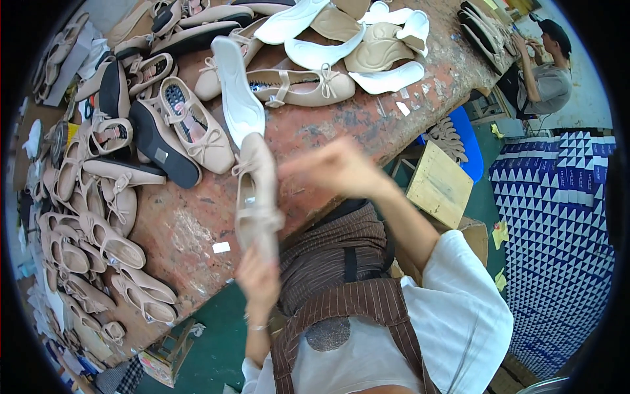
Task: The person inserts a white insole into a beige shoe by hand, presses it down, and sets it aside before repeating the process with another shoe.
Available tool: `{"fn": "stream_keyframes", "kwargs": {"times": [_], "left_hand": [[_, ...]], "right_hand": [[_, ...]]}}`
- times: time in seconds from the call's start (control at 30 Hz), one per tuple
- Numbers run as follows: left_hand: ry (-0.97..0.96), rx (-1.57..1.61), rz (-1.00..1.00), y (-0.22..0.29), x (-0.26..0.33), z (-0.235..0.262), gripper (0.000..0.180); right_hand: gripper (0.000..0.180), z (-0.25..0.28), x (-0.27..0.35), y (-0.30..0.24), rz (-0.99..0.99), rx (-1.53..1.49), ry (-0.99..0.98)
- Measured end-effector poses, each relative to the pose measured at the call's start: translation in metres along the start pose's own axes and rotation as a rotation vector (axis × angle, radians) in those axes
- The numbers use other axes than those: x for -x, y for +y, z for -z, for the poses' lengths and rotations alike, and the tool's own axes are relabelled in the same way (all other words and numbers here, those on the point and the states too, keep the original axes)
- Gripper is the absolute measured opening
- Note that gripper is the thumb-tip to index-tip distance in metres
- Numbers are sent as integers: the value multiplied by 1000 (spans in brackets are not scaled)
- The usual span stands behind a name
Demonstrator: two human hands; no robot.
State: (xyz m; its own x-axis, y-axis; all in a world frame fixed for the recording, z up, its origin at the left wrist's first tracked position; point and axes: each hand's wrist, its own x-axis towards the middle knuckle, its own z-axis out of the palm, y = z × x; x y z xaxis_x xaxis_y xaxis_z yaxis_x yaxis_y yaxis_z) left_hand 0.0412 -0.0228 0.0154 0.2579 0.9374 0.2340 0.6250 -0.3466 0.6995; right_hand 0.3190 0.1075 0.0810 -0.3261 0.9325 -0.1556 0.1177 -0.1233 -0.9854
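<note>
Over the near side of the bench (187,226), the left hand (259,281) grips the beige shoe (265,187), light and soft-looking, likely best held there, by its heel; the right hand (338,171) is too blurry to tell

Left hand (259,279): is gripping a beige bow shoe (264,174) by its heel above the table (187,230).
Right hand (338,167): is reaching over the near edge beside it, blurred.
Insoles (387,80): white and tan, are lying toward the far edge.
Other shoes (157,148): are crowding the left edge.
Co-worker (551,85): is raising both hands beyond the right corner.
</note>
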Motion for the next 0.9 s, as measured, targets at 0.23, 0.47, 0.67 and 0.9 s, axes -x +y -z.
{"fn": "stream_keyframes", "kwargs": {"times": [0.23,0.47,0.67,0.9], "left_hand": [[657,-127,455,-64,-9,271,52],[333,-478,29,-23,-170,146,47],[-402,-793,-223,-51,-243,41,31],[-361,-162,-84,60,-165,45,56]], "right_hand": [[55,225,-50,90,-70,-878,1099],[24,248,-96,91,-167,-955,1040],[32,222,-72,34,-32,-1096,1001],[37,201,-24,15,-124,-941,893]]}}
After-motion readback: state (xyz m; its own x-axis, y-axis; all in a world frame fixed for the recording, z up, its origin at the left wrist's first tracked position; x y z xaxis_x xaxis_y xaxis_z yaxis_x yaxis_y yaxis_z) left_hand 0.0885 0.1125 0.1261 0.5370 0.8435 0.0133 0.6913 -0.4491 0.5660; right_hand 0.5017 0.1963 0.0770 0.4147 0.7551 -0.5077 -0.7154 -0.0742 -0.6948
